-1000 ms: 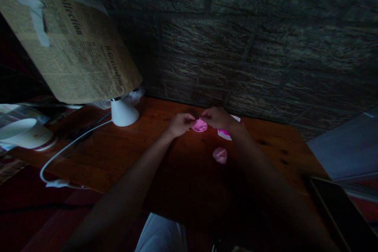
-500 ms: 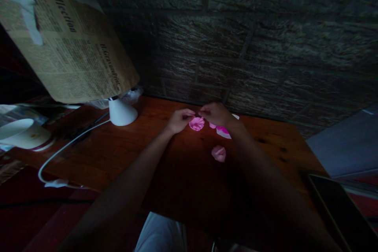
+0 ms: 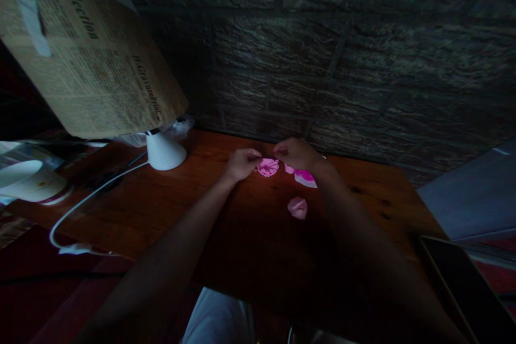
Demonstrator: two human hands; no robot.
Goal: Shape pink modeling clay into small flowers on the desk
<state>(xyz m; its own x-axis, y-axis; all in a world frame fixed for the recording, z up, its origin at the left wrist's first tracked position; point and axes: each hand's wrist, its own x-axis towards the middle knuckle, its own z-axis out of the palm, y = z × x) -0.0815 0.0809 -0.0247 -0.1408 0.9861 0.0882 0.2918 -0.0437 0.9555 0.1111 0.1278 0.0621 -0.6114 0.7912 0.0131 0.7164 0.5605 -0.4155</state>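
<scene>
A small crumpled pink paper flower sits between my two hands at the far middle of the wooden table. My left hand pinches its left edge with closed fingers. My right hand pinches its right edge, fingers curled. Under my right wrist lies a pink and white paper piece. A second pink paper flower rests loose on the table, nearer to me and apart from both hands.
A white lamp base with a white cable stands at the left, beneath a newspaper sheet. A white bowl sits far left. A stone wall backs the table. A dark tablet lies at the right.
The hands and the pink flower have stayed in place; fingers shifted slightly on the flower. The view has drifted a little.
</scene>
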